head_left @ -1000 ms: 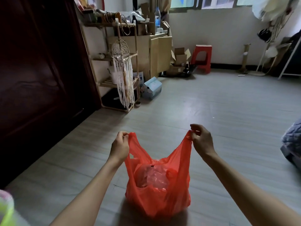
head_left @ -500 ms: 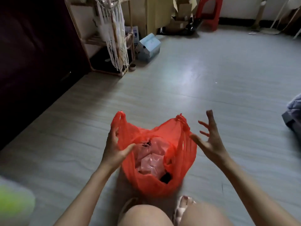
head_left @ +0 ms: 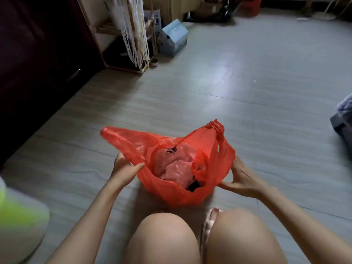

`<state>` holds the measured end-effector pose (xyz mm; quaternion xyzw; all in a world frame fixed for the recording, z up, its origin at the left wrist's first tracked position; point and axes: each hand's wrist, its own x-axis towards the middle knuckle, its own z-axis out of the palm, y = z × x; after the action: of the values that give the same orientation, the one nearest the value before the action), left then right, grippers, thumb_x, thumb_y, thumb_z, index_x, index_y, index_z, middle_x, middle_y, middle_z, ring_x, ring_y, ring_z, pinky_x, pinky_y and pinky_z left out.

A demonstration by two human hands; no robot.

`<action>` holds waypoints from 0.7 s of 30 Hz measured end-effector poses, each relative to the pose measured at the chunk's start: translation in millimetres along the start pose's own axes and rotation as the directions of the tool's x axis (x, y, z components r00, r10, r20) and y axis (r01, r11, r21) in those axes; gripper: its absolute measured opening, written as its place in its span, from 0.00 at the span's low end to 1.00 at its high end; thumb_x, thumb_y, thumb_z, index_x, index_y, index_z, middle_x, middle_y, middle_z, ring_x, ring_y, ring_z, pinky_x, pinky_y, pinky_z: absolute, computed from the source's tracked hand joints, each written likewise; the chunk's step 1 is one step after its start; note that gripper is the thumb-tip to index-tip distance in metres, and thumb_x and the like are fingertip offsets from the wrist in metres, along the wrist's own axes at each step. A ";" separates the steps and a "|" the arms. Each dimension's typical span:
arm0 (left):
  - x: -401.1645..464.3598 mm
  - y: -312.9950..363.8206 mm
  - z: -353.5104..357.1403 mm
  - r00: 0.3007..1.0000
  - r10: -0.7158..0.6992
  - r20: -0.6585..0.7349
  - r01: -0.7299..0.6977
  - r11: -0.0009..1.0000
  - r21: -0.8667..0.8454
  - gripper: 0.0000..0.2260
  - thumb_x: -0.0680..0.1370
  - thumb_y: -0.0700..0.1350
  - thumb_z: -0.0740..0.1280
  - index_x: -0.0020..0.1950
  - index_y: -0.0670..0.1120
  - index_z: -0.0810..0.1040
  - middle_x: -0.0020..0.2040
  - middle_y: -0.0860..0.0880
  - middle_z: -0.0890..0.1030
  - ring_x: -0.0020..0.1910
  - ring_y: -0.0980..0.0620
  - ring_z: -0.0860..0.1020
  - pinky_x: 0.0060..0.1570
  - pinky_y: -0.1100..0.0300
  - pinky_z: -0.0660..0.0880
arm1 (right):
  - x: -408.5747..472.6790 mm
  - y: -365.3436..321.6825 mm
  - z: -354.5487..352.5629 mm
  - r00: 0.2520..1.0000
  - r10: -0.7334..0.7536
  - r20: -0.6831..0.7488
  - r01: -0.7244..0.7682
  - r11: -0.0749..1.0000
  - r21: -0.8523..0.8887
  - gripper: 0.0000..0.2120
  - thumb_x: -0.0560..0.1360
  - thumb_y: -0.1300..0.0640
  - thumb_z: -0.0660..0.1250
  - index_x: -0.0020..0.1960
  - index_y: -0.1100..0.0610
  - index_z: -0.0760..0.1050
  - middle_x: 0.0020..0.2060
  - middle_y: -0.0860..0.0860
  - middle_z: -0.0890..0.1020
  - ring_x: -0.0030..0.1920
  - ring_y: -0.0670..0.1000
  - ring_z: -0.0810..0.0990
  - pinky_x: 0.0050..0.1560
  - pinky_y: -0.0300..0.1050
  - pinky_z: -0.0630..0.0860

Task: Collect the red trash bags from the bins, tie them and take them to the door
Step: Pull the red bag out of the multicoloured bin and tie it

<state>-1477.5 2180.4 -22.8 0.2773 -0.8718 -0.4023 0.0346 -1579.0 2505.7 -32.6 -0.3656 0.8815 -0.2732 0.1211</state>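
The red trash bag (head_left: 171, 189) sits on the grey floor (head_left: 247, 92) just beyond the person's bent knees, its mouth open and pale crumpled plastic showing inside. The left hand (head_left: 124, 171) grips the bag's left handle loop near its base, fingers closed around the plastic, and the loop stretches out to the left. The right hand (head_left: 242, 180) rests against the bag's right side with fingers spread wide, holding nothing; the right handle (head_left: 216, 128) stands up twisted. At far left stands a wooden shelf (head_left: 122, 35), with a light blue box (head_left: 175, 38) beside it.
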 end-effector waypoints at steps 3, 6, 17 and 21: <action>7.0 0.7 -9.8 0.983 -0.179 -0.034 0.182 0.976 0.120 0.11 0.73 0.42 0.69 0.52 0.37 0.81 0.55 0.36 0.80 0.57 0.40 0.77 0.57 0.52 0.73 | 19.2 -2.0 7.8 0.988 0.023 0.151 -0.008 0.995 -0.099 0.43 0.65 0.45 0.74 0.71 0.62 0.59 0.73 0.53 0.54 0.75 0.52 0.49 0.74 0.45 0.49; 10.6 5.2 -11.9 0.990 -0.140 0.006 0.139 0.985 0.104 0.08 0.75 0.44 0.67 0.49 0.41 0.82 0.51 0.41 0.82 0.54 0.44 0.78 0.51 0.60 0.71 | 48.8 -12.1 11.6 0.994 0.067 0.091 -0.059 0.994 -0.096 0.32 0.64 0.50 0.75 0.62 0.65 0.70 0.67 0.61 0.67 0.69 0.61 0.63 0.67 0.47 0.59; 82.1 42.3 29.1 0.989 0.095 -0.109 -0.132 0.901 -0.414 0.05 0.76 0.36 0.63 0.50 0.42 0.76 0.46 0.45 0.80 0.46 0.50 0.78 0.48 0.62 0.72 | 150.0 -14.0 22.4 0.910 0.310 -0.277 -0.186 0.900 0.394 0.10 0.68 0.75 0.60 0.43 0.66 0.77 0.40 0.56 0.75 0.42 0.51 0.73 0.41 0.38 0.65; 123.0 57.1 50.9 0.999 -0.036 -0.030 0.014 0.837 -0.547 0.20 0.73 0.36 0.68 0.60 0.47 0.63 0.51 0.45 0.78 0.47 0.50 0.79 0.51 0.59 0.76 | 181.9 -0.5 25.5 0.820 0.466 -0.331 -0.148 0.732 0.666 0.12 0.72 0.70 0.60 0.44 0.54 0.75 0.39 0.49 0.79 0.37 0.42 0.76 0.37 0.30 0.71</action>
<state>-1621.8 2182.1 -36.0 0.2749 -0.7166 -0.6289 0.1240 -1696.1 2366.1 -55.7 -0.0708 0.7948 -0.6000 0.0570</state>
